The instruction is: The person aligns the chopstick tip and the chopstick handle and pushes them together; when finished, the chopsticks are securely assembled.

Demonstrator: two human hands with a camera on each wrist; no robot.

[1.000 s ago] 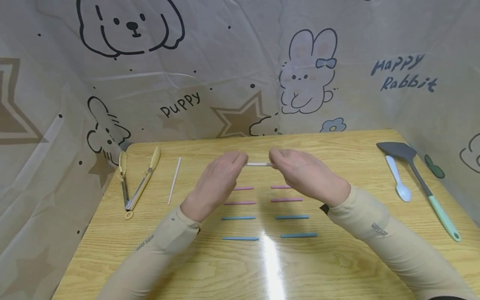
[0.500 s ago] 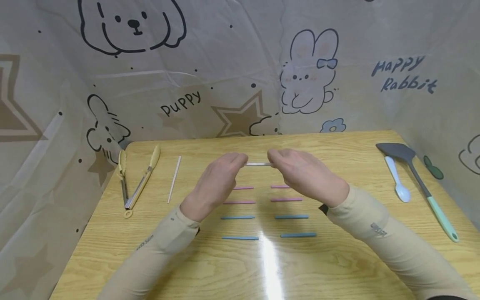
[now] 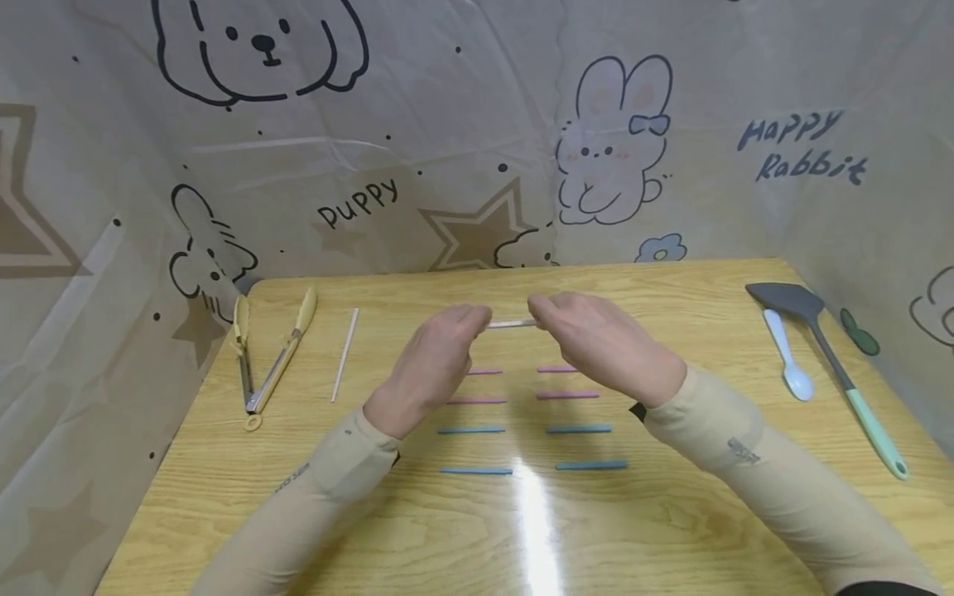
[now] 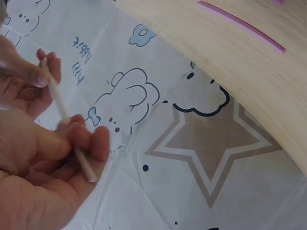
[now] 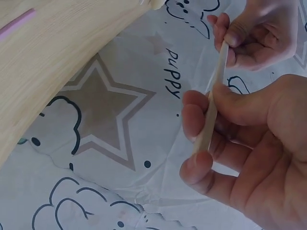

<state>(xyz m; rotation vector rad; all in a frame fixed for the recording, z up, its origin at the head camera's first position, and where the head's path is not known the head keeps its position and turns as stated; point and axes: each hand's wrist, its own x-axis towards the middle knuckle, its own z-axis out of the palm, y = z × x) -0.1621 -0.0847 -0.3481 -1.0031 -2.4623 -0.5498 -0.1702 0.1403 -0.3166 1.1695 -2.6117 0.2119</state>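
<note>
A thin white stick (image 3: 511,324) is held level above the far half of the table, one end in each hand. My left hand (image 3: 440,352) pinches its left end between thumb and fingers; in the left wrist view the stick's tip (image 4: 88,170) sticks out past the fingers. On the other end, my right hand (image 3: 599,339) grips with its thumb against curled fingers, as the right wrist view shows along the stick (image 5: 207,122). Under the hands lie short pink sticks (image 3: 568,395), partly hidden by them. Nearer are short blue sticks (image 3: 578,429) in two columns.
Another white stick (image 3: 344,356) lies at the left, beside yellow-tipped tongs (image 3: 272,368). At the right are a light blue spoon (image 3: 788,356) and a grey spatula (image 3: 831,343) with a green handle. A printed cloth (image 3: 462,124) hangs behind the wooden table (image 3: 417,530).
My right hand has shifted slightly left and up, and the stick now tilts a little, its right end higher. Both hands keep hold of it; the things on the table lie unchanged.
</note>
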